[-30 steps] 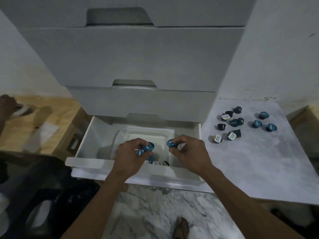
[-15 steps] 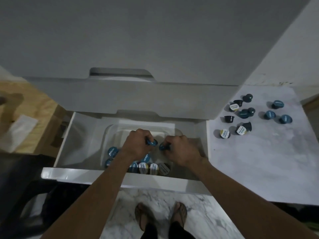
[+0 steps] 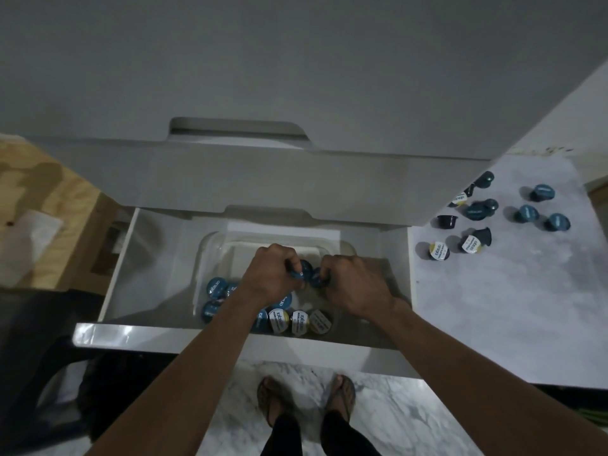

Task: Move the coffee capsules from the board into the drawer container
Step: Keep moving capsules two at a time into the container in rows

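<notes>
Standing at the bottom of the frame, your sandalled feet [image 3: 306,403] face the pulled-out drawer [image 3: 230,337], and both forearms reach up over its front edge into the clear container [image 3: 210,255] at frame centre. You probably hold your hands low inside it so the capsules can be set down rather than dropped. Your left hand [image 3: 273,274] has its fingers curled round a blue capsule [image 3: 301,271], and your right hand [image 3: 355,284] pinches another blue capsule [image 3: 318,278] just beside it; neither grip has opened. Below your wrists, stored capsules [image 3: 289,320] sit in a row along the container's near wall, more to the left, so the open floor is where your hands are. Farther off, at the right of the frame, the marble-patterned board [image 3: 510,307] carries the remaining capsules [image 3: 487,218], a loose cluster near its far edge, well apart from the drawer. Those are left to fetch.
</notes>
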